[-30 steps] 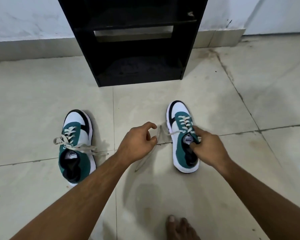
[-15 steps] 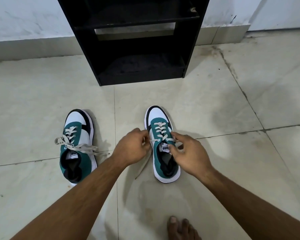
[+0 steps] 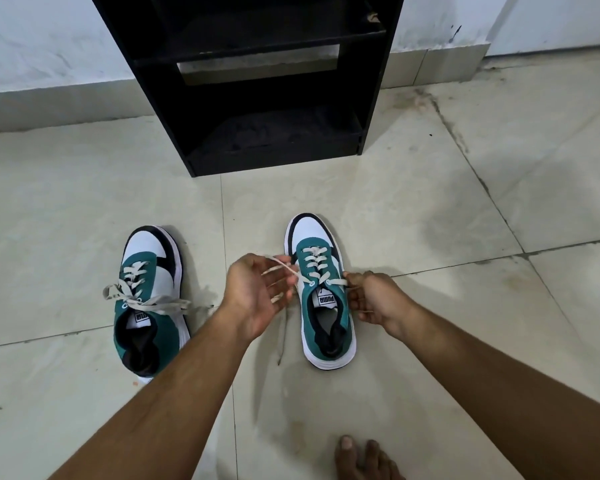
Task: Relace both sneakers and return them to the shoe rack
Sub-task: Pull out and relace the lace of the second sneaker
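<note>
Two teal, white and black sneakers stand on the tiled floor, toes toward the black shoe rack (image 3: pixel 257 98). The left sneaker (image 3: pixel 149 299) has grey laces lying loosely knotted across its tongue. The right sneaker (image 3: pixel 321 292) is between my hands. My left hand (image 3: pixel 257 292) is palm up beside it, with the left lace end (image 3: pixel 281 268) running across its fingers and trailing down to the floor. My right hand (image 3: pixel 374 299) is closed on the right lace end at the sneaker's top eyelet.
The rack's bottom shelf (image 3: pixel 274 136) holds nothing I can see. A wall with a tiled skirting (image 3: pixel 49 102) runs behind the rack. My bare foot (image 3: pixel 361 459) rests on the floor at the bottom edge, near the right sneaker's heel.
The right sneaker slid left toward the middle a second ago and has stayed since. My left hand has turned palm up with the lace over its fingers. My right hand moved to the sneaker's right side.
</note>
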